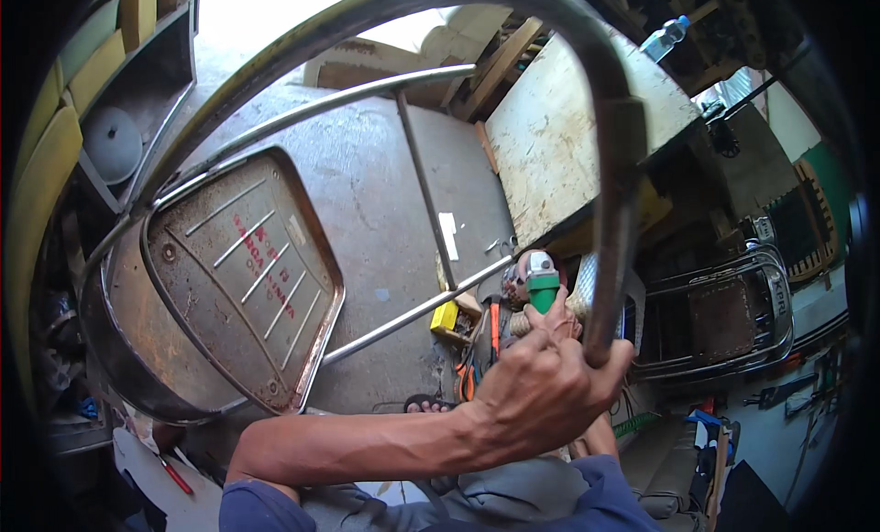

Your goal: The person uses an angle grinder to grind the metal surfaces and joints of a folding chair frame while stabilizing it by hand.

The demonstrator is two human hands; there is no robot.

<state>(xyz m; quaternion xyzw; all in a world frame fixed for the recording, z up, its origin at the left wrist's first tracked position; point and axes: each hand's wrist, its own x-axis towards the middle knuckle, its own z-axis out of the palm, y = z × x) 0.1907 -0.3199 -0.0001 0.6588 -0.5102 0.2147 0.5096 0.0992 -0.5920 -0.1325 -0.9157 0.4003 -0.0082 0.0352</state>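
Observation:
A metal tubular chair frame (612,230) fills the view, its curved bar arching across the top and down the right. A rusty seat pan (202,285) with raised ribs and red lettering is on the left. My left hand (541,381), at the end of the forearm crossing from lower left, is closed around the tube at the lower right. Behind it my right hand (559,319), partly hidden, is wrapped around a green angle grinder (544,280). The grinder's disc is toward the top, beside a straight bar; whether they touch I cannot tell.
A worn white board (559,120) with a plastic bottle (662,39) stands at top right. Pliers and other tools (495,330) lie by a yellow box (443,318) on the grey floor (367,193). More chair frames (724,321) are at right, yellow pads (50,184) at left.

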